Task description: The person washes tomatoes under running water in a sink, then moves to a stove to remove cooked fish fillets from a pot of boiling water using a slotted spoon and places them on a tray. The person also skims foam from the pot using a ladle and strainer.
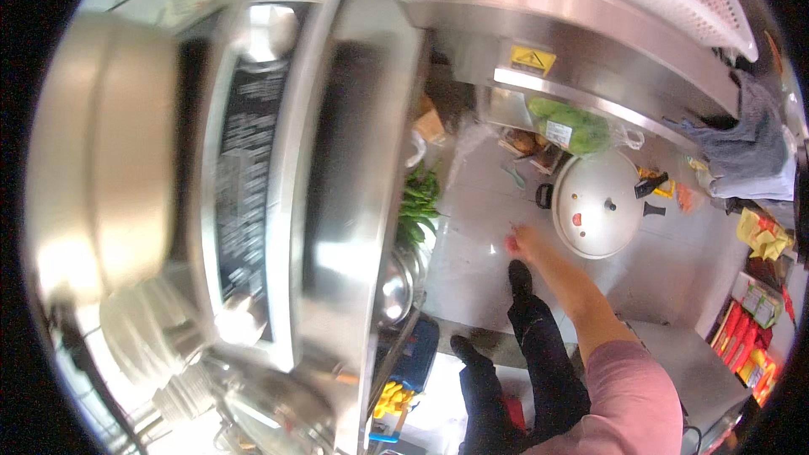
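Note:
My right hand (pixel 526 241) reaches out low over the grey tiled floor (pixel 474 265), its fingers closed around a small pinkish-red thing (pixel 510 244) too blurred to name. Just right of that hand stands a large aluminium pressure cooker (pixel 594 208), lid on, with black handles. Behind the cooker lies a clear plastic bag of green vegetables (pixel 572 120) bearing a white label. A pale green brush or scraper (pixel 515 175) rests on the floor left of the cooker. My left hand is out of view.
Stainless steel counters run along the left (pixel 354 202) and the far side (pixel 581 31). Leafy greens (pixel 418 202) and a steel bowl (pixel 398 287) sit below the left counter. A grey cloth (pixel 739 126) hangs at right, above red packages (pixel 736 335). My shoes (pixel 520 275) are close by.

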`<state>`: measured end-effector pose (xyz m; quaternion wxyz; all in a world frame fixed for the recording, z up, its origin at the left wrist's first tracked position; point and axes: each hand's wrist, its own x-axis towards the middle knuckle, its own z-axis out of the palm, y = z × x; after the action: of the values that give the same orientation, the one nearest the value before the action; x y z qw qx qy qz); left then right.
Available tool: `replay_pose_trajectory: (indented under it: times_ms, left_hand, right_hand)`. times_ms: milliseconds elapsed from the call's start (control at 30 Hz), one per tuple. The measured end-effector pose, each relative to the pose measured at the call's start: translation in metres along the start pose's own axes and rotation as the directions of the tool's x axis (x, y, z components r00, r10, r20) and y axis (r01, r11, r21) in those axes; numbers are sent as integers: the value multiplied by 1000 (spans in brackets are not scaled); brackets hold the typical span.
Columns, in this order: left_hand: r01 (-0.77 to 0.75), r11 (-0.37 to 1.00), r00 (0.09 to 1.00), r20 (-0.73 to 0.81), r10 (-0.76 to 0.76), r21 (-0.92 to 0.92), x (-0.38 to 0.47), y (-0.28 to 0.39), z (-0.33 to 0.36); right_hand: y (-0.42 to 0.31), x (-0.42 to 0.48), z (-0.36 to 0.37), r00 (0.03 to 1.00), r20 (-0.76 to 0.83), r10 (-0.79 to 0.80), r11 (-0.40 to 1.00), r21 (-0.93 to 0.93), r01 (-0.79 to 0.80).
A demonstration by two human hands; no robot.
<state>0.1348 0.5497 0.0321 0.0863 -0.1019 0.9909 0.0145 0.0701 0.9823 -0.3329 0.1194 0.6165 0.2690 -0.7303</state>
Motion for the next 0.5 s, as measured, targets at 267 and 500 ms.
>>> replay_pose_trajectory:
  times_ms: [267, 500]
  left_hand:
    - [141, 983, 957, -238, -166, -119, -168, -173, -70]
    - [656, 699, 713, -70, -698, -286, -330, -303, -59]
  right_hand:
    - [135, -210, -4, 836, 541, -95, -186, -835, 519]
    - [162, -340, 45, 766, 639, 73, -373, -695, 615]
